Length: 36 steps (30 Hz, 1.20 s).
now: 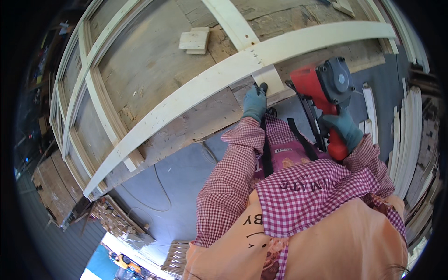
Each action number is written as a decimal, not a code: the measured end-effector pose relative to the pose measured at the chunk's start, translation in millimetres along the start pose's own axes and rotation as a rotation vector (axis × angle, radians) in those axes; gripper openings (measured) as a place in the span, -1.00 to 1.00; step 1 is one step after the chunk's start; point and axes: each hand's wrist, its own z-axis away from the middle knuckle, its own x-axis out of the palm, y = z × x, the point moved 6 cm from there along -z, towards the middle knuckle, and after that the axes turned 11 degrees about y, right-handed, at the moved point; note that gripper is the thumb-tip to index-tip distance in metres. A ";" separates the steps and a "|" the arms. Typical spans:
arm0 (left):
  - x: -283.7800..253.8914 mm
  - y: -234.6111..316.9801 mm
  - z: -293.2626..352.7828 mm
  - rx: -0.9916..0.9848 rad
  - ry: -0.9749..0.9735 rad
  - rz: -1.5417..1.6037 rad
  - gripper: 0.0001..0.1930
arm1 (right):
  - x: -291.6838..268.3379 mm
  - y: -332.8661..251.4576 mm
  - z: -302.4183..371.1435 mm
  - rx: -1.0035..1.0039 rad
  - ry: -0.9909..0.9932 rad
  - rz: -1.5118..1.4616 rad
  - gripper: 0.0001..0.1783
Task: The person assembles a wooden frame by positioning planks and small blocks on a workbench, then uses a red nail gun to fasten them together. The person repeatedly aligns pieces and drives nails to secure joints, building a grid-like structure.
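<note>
My left hand (255,103), in a grey-green glove, has its fingers closed on the left edge of a short pale board (270,81). This board lies at the near edge of the wooden workbench (205,114), against the underside of a long curved wooden strip (177,95). In my gloved right hand (347,128) is the handle of a red and black nail gun (333,84). Its nose is close to the right edge of the short board; whether they touch, I cannot tell. A straight crosspiece (235,25) meets the strip's far side above the board.
Two small stacked wood blocks (194,40) lie on the bench inside the frame. A lattice of slats (100,100) extends to the left. Long pale strips (405,135) are stacked at the right. A cable (163,191) trails over the grey floor (182,172).
</note>
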 end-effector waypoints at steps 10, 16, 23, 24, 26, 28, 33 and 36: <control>0.2 -7.1 -8.5 0.020 0.026 -0.088 -0.51 | -7.3 -35.3 30.3 0.160 -0.107 -0.079 -0.62; -2.9 -6.2 -1.9 -0.002 0.010 -0.034 -0.55 | 7.2 -75.5 25.1 0.112 -0.164 -0.044 -0.84; -18.3 24.2 17.2 0.027 0.025 -0.107 -0.66 | 40.6 -117.0 -14.4 0.058 -0.192 -0.046 -0.78; -19.1 27.2 18.6 0.068 0.061 -0.128 -0.66 | 43.2 -119.1 -22.2 0.048 -0.214 -0.027 -0.79; -19.5 28.1 19.9 0.104 0.092 -0.146 -0.66 | 49.1 -122.4 -29.5 0.034 -0.214 0.008 -0.79; -19.2 28.6 19.8 0.101 0.089 -0.141 -0.66 | 50.1 -122.6 -35.3 0.045 -0.220 0.057 -0.79; -17.2 27.4 20.5 0.048 0.050 -0.196 -0.65 | 43.8 -113.1 -46.9 0.122 -0.244 0.075 -0.82; -14.9 25.4 19.4 0.051 0.057 -0.164 -0.65 | 43.0 -113.2 -47.3 0.135 -0.284 0.092 -0.85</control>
